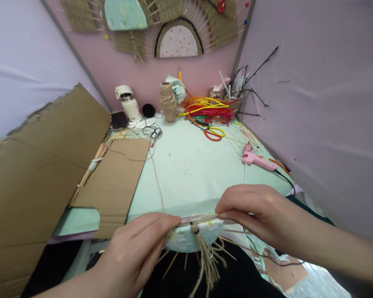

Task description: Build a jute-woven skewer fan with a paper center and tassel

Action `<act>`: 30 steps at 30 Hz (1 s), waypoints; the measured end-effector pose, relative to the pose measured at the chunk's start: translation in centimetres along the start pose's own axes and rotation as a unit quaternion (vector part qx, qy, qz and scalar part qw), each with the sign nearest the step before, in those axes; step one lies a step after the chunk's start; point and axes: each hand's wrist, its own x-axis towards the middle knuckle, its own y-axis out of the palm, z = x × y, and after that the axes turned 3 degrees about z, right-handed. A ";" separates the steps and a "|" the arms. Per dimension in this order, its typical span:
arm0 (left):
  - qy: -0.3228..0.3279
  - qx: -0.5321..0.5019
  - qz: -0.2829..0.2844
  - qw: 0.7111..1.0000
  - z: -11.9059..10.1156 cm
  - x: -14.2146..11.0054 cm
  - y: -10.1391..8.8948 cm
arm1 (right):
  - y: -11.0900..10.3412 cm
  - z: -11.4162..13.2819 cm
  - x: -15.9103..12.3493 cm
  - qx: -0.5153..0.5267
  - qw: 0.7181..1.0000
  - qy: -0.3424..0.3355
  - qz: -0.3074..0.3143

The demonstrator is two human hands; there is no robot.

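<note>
A half disc (186, 244) covered in pale blue-green floral fabric is held over my lap, near the table's front edge. Thin wooden sticks fan out from its curved side, and a twine tassel (209, 265) hangs from its straight edge. My left hand (136, 244) grips the left end of that edge, fingers closed. At the right end, the thumb and fingers of my right hand (255, 211) pinch the edge, where strands of twine (199, 219) lie along it. A single twine strand (157, 178) runs from the table down to the work.
Cardboard sheets (121, 165) and bundled sticks (91, 167) lie left. Behind stand a twine spool (168, 103), a white bottle (131, 106) and coloured pipe cleaners (205, 109). Scissors (214, 133) and a pink glue gun (256, 159) with a cord sit right. Woven pieces (224, 25) hang on the wall.
</note>
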 end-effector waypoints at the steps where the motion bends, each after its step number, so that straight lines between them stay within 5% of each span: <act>1: -0.005 -0.010 0.005 1.000 0.0 0.0 -0.2 | 0.0 0.0 0.0 0.000 1.000 -0.006 0.001; 11: -0.043 -0.060 0.135 0.988 -1.3 2.6 -3.0 | 0.0 0.4 0.2 -0.013 0.999 -0.037 -0.015; 17: -0.073 -0.059 0.139 0.986 -1.4 3.9 -2.1 | -0.1 0.4 0.4 -0.024 0.999 -0.033 -0.012; 23: -0.007 -0.119 0.164 0.979 -1.1 5.3 -1.2 | -0.1 0.4 0.5 -0.025 0.999 -0.034 -0.012; 30: -0.031 -0.122 0.138 0.982 -0.9 4.5 -1.0 | 0.0 0.3 0.3 -0.002 0.999 -0.034 -0.013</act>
